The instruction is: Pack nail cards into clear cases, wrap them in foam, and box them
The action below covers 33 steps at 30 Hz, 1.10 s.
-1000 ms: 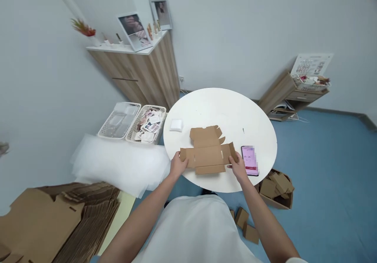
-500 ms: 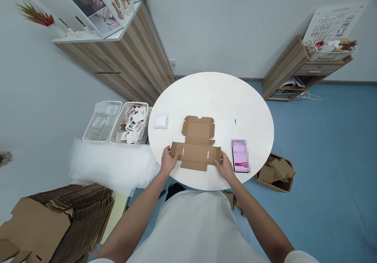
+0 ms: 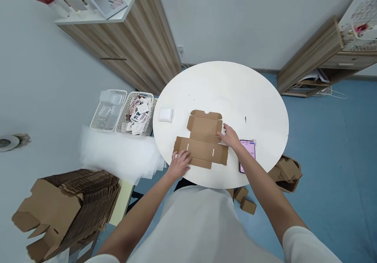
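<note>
A flat, unfolded brown cardboard box blank [image 3: 203,139] lies on the round white table [image 3: 224,94] near its front edge. My left hand [image 3: 180,163] rests on the blank's near left corner, fingers spread flat. My right hand [image 3: 229,136] reaches over to the right side flap of the blank's upper section, fingers stretched out and touching its edge. A phone [image 3: 249,153] with a pink screen lies just right of my right wrist, partly hidden by the forearm.
A small white pad [image 3: 165,114] sits on the table's left. Two white baskets [image 3: 123,112] and white foam sheets [image 3: 118,155] lie left of the table. A stack of flat cardboard blanks [image 3: 73,208] is at lower left. Folded small boxes [image 3: 287,168] sit on the blue floor at right.
My right hand left the blank's near right corner and moved up to the upper right flap. My left hand slid onto the near left corner. The camera tilted down.
</note>
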### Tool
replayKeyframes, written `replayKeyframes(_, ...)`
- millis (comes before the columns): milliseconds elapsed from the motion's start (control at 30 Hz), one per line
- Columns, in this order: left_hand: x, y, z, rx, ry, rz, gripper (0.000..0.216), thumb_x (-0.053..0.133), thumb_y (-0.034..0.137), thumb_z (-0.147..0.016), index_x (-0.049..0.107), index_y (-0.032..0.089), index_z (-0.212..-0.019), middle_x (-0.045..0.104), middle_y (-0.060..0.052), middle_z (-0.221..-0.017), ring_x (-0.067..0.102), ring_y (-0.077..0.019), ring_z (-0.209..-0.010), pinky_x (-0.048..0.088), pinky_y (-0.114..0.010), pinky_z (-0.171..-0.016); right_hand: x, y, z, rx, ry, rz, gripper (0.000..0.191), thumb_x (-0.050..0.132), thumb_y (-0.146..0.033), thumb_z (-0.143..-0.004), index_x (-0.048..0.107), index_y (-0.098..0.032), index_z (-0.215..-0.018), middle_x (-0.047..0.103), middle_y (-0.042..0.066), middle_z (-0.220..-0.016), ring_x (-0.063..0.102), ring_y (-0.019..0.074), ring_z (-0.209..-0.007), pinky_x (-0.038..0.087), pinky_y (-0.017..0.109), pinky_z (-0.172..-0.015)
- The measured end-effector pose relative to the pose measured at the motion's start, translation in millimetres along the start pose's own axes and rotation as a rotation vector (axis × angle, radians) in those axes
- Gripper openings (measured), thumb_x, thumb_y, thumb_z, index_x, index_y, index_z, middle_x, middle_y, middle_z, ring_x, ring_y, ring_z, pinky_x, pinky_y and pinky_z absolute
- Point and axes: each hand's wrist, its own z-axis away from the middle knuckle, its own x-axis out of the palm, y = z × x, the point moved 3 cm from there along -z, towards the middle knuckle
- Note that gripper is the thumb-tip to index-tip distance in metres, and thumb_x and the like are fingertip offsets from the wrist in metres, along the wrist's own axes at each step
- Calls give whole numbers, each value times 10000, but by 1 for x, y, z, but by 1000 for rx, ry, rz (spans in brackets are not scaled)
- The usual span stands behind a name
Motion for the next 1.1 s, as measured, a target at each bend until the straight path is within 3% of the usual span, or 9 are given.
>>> replayKeyframes(200,14,-5,-8,48,48,28,232,432,146,-813,546,233,-995,604,-58,-1007,478,-212,-1051,147,-492,-965,9,9,-22,169,-95,-288,547,540,-354,-749,389,-145,-1231,618,94,-1050,604,174,-887,450,277,-760)
replayKeyframes(333,18,-10,-13,80,37,16,294,365,49,-799,560,219,-942,607,-41,-897,534,-171,-873,138,-490,-966,19,7,-23,231,-17,-420,365,541,-232,-733,500,-144,-1086,658,81,-927,634,139,-661,480,254,-634)
replayKeyframes(500,18,-15,-18,124,32,7,281,367,35,-778,588,196,-844,595,-51,-802,533,-176,-785,182,-480,-925,19,-8,-9,244,95,-405,222,514,-179,-725,544,-169,-945,665,45,-837,618,115,-579,466,231,-580)
replayKeyframes(667,20,-20,-21,154,68,81,260,364,51,-788,589,178,-819,592,-57,-777,538,-169,-732,208,-440,-895,16,-22,27,198,163,-394,147,472,-215,-726,539,-185,-853,642,20,-807,601,116,-620,433,222,-561)
replayKeyframes(833,25,-24,-22,191,69,180,228,391,90,-792,600,174,-831,593,-70,-782,543,-180,-752,206,-424,-883,25,-22,65,169,298,-267,137,416,-298,-738,500,-193,-757,582,10,-765,538,135,-639,396,249,-574)
replayKeyframes(1100,28,-21,-17,196,31,118,195,411,104,-788,591,165,-833,589,-76,-773,551,-180,-726,241,-411,-852,46,-19,90,223,334,-108,188,316,-324,-798,396,-218,-665,511,2,-647,467,157,-604,335,261,-547)
